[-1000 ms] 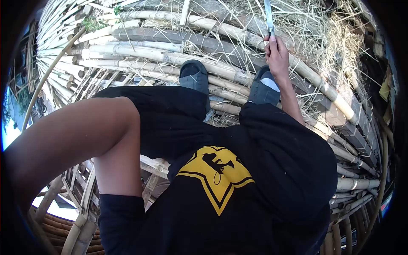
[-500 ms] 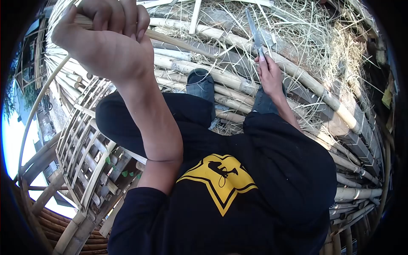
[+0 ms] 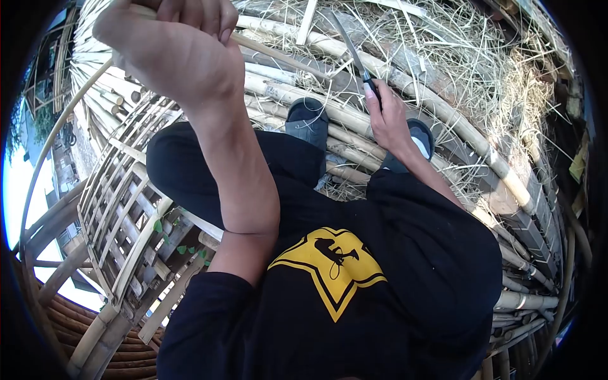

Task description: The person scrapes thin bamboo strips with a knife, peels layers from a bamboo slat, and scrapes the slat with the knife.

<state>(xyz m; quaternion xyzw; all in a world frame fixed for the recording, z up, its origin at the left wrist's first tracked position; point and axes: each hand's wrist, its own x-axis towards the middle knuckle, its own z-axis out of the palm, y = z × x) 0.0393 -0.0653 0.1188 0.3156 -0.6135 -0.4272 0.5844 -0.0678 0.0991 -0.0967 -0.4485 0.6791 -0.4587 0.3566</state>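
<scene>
Raised close to the camera at the upper left, my left hand [image 3: 180, 54] has its fingers curled round a thin bamboo strip [image 3: 282, 56]. The strip slants out to the right, its far end near the knife. My right hand [image 3: 387, 121] grips the dark handle of a knife [image 3: 350, 45], whose long narrow blade points up and left. A gap shows between blade and strip. Part of the strip is hidden behind my left fingers.
Bamboo poles [image 3: 335, 113] lie under my shoes [image 3: 307, 136]. Thin shavings [image 3: 456, 57] are heaped at the upper right. A woven bamboo lattice [image 3: 126, 202] stands at my left, and a curved cane [image 3: 47, 149] arches beside it.
My right hand has shifted left, and the knife now leans further left, closer to the strip. My left hand has moved slightly up and right with the strip.
</scene>
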